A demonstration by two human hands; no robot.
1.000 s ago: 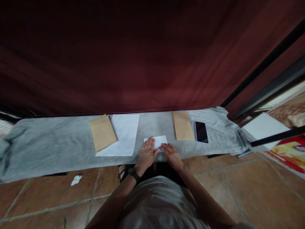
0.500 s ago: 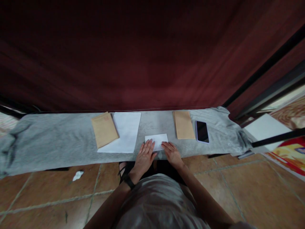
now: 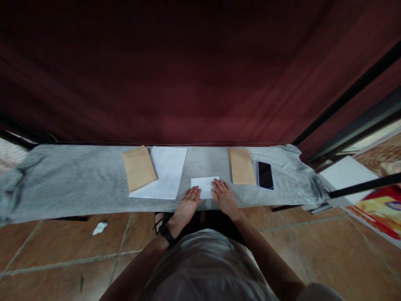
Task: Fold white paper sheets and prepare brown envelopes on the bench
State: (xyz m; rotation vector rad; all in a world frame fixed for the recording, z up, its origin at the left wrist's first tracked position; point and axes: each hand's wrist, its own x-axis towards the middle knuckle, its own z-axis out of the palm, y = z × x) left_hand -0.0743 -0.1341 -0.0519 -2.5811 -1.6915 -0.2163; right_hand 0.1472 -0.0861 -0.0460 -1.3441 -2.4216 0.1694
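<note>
A small white sheet of paper (image 3: pixel 205 184), apparently folded, lies flat on the grey cloth in front of me. My left hand (image 3: pixel 188 203) rests palm down on its left edge, fingers stretched out. On the right edge lies my right hand (image 3: pixel 225 198), also flat, its fingertips reaching towards the paper's far corner. Left of the hands is a larger white paper sheet (image 3: pixel 171 171), partly covered by brown envelopes (image 3: pixel 139 169). More brown envelopes (image 3: pixel 242 166) are stacked to the right.
A phone (image 3: pixel 265 175) with a dark screen lies right of the right-hand envelopes. The grey cloth (image 3: pixel 78 179) covers a narrow surface before a dark red curtain (image 3: pixel 194 83). Dark bars and a white board (image 3: pixel 347 175) stand at the far right.
My left hand has drawn back towards the paper's lower left. My right hand has slid forward to its far right corner. The view has shifted slightly.
</note>
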